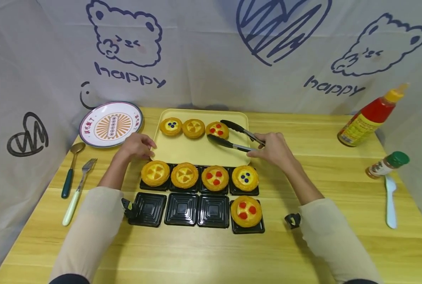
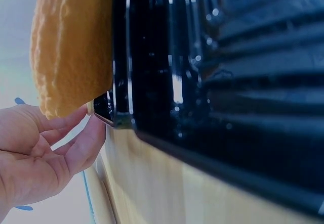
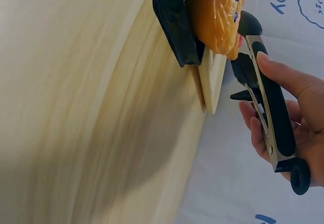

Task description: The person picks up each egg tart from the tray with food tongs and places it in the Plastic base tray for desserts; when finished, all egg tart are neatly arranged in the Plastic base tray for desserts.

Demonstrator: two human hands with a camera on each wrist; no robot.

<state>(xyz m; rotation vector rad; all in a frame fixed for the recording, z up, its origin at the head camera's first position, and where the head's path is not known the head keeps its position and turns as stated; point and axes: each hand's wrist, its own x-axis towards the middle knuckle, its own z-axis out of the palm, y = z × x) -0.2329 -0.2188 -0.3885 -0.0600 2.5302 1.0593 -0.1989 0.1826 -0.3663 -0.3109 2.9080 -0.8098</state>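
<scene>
My right hand (image 1: 276, 150) grips black-and-silver tongs (image 3: 276, 107). The two tips of the tongs lie apart on either side of an egg tart with red dots (image 1: 216, 130) on the yellow tray (image 1: 196, 152). Left of that tart on the same tray sit a tart with orange wedges (image 1: 193, 128) and one with blue dots (image 1: 170, 126). At the tray's left edge, my left hand (image 1: 137, 146) pinches the rim between thumb and fingers; in the left wrist view a tart and a black square base (image 2: 202, 82) partly cover this spot.
Several tarts sit on black square bases (image 1: 214, 210) in front of the tray. To the left are a plate (image 1: 86, 130), spoon (image 1: 67, 183) and fork (image 1: 71, 207). A red sauce bottle (image 1: 368, 118), green-capped shaker (image 1: 379, 169) and light-blue knife (image 1: 391, 205) are at the right.
</scene>
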